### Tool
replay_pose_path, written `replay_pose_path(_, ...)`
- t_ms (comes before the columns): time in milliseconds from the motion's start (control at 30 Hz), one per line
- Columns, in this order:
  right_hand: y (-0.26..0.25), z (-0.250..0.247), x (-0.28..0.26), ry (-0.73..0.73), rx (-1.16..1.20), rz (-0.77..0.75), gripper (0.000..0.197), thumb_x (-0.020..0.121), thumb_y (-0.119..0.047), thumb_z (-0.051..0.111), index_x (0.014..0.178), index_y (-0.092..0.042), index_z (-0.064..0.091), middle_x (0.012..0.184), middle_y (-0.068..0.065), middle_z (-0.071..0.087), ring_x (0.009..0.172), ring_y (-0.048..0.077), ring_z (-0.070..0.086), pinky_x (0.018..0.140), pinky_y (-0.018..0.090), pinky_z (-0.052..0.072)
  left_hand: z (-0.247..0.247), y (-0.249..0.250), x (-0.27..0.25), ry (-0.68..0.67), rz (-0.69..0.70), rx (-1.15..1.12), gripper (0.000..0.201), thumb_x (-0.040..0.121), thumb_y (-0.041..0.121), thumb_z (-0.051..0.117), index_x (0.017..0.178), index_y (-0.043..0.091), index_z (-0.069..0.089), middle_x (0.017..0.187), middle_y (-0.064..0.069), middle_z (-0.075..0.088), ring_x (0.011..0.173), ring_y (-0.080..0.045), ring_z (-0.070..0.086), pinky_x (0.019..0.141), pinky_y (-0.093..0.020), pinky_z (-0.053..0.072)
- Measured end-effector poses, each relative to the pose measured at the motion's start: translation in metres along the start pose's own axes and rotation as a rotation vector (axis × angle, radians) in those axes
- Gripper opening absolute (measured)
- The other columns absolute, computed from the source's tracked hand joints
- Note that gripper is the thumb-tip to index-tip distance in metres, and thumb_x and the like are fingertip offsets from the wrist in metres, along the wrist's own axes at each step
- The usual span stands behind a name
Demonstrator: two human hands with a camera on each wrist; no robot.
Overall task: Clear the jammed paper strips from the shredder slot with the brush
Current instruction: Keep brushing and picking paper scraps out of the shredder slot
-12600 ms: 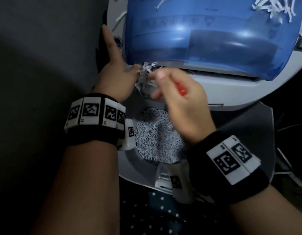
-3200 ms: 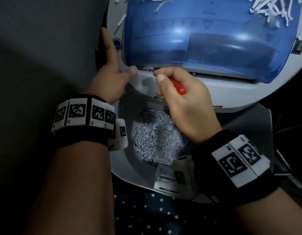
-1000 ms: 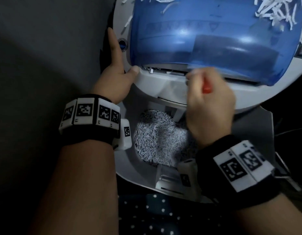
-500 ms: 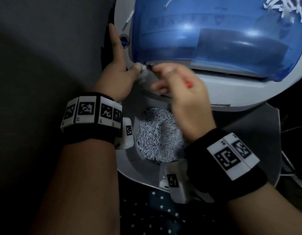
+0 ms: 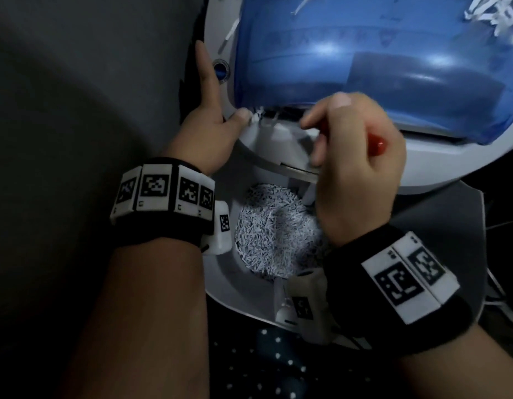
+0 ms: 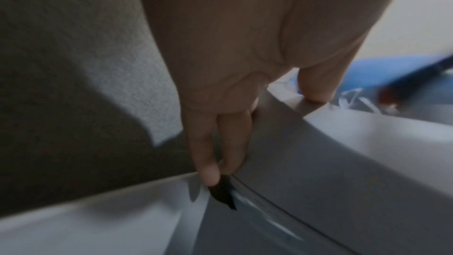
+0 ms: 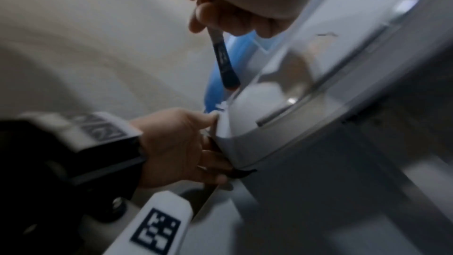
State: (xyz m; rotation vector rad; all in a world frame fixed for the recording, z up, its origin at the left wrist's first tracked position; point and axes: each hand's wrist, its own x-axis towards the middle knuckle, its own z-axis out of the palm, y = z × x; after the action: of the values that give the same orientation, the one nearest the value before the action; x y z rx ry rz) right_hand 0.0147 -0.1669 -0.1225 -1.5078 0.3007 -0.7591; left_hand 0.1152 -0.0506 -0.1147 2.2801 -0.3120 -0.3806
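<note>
Your left hand [image 5: 204, 131] braces the shredder [image 5: 422, 165] at the slot's left end, your right hand [image 5: 356, 168] holds the brush [image 7: 225, 65] beside it, and shredded paper [image 5: 275, 234] lies in the bin [image 5: 220, 272] below.

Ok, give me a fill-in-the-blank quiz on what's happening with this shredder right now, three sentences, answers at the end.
1. The right hand holds a brush with a ____ handle.
2. The shredder's see-through cover is ____ in colour.
3. The left hand has its ____ beside the paper strips at the slot.

Missing words: red; blue; thumb
</note>
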Motion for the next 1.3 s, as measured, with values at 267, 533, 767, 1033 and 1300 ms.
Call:
replay_pose_path(267,0.011,-0.003,0.003,0.058,-0.288,0.105,0.029,0.095,-0.025,0.051,0.07,-0.025,0.065,0.059,-0.009,0.059,0.066,0.014,0.062,0.067,0.036,0.049,-0.002,-0.002,0.0,-0.018,-0.012,-0.016,0.083,0.106,0.023,0.045,0.154,0.027,-0.023,0.166,0.005,0.001,0.097,0.02,0.005,0.085,0.0,0.002)
replay_pose_path(533,0.013,-0.001,-0.001,-0.122,-0.349,0.132,0.02,0.098,-0.027,0.053,0.092,-0.024,0.072,0.076,-0.015,0.066,0.076,0.007,0.065,0.074,0.03,0.05,0.0,0.001,-0.002,-0.01,-0.003,0.008,0.082,0.106,0.021,0.044,0.154,0.024,-0.023,0.166,0.001,-0.002,0.085,0.025,0.001,0.079,0.0,0.001)
replay_pose_path(767,0.006,-0.002,-0.003,-0.247,-0.264,0.142,0.023,0.097,-0.026,0.052,0.108,-0.019,0.071,0.087,-0.007,0.071,0.084,0.009,0.067,0.082,0.032,0.054,0.001,-0.002,0.0,0.004,-0.02,0.003,0.084,0.105,0.024,0.046,0.154,0.028,-0.022,0.166,0.004,-0.003,0.107,0.018,0.004,0.092,-0.004,0.002)
replay_pose_path(1033,0.003,0.003,-0.006,-0.079,-0.389,0.061,0.022,0.092,-0.023,0.052,0.099,-0.022,0.072,0.086,-0.004,0.072,0.086,0.018,0.068,0.082,0.043,0.052,0.0,0.001,-0.002,0.005,-0.008,-0.01,0.083,0.106,0.022,0.045,0.154,0.025,-0.023,0.166,0.003,0.003,0.088,0.023,0.007,0.083,0.0,0.005)
replay_pose_path(1300,0.011,-0.005,0.0,-0.025,-0.509,0.08,0.024,0.089,-0.025,0.05,0.099,-0.023,0.071,0.084,-0.004,0.071,0.083,0.019,0.065,0.079,0.042,0.051,-0.001,0.0,-0.001,0.0,-0.008,0.012,0.084,0.106,0.022,0.045,0.154,0.025,-0.023,0.166,0.003,0.0,0.094,0.021,0.004,0.083,0.002,0.001)
